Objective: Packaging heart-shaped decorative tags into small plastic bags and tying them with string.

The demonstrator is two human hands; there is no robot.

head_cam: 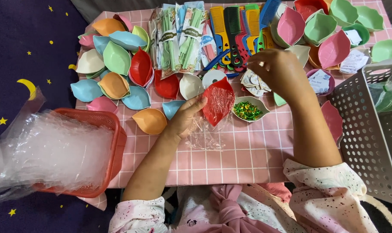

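Far left, a red basket (111, 142) sits at the table (247, 159) edge, stuffed with clear plastic bags (49, 151). Next along, a spread of leaf-shaped dishes (116, 58) in many colours covers the pink checked cloth. Now the left hand (185, 118): its grip is closed on a red leaf-shaped dish (219, 101) wrapped in a clear bag, thumb pressed to the dish's left edge. The dish stands near the middle of the table, long axis running up and down, pointed tip toward the person. Just beside it, a white dish of green glitter (247, 110). Above, combs (237, 30) lie fanned out. The right hand (278, 71) hovers over small paper cards (252, 82), fingertips pinched together on something tiny and pale. Far right, a white perforated basket (368, 125).
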